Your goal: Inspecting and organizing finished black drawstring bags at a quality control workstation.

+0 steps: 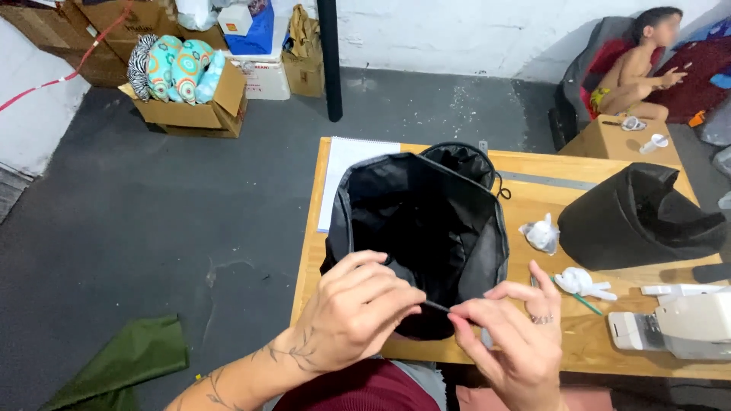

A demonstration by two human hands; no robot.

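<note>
A black fabric bag [426, 221] stands open on the wooden table [533, 190], its mouth facing me. My left hand [358, 308] pinches the near rim of the bag, fingers bent together. My right hand [518, 335], a ring on one finger, pinches the same rim just to the right. A thin black cord or strip [438, 307] runs between the two hands' fingertips. The bag's inside is dark and I cannot see what it holds.
A second black fabric piece [640, 217] lies at the table's right, with white thread bundles [582, 281] and a white sewing machine [681, 323] nearby. White paper [343, 171] lies under the bag. Cardboard boxes [190, 110] stand on the grey floor; green cloth [122, 365] lies bottom left. A person [636, 68] sits at the back right.
</note>
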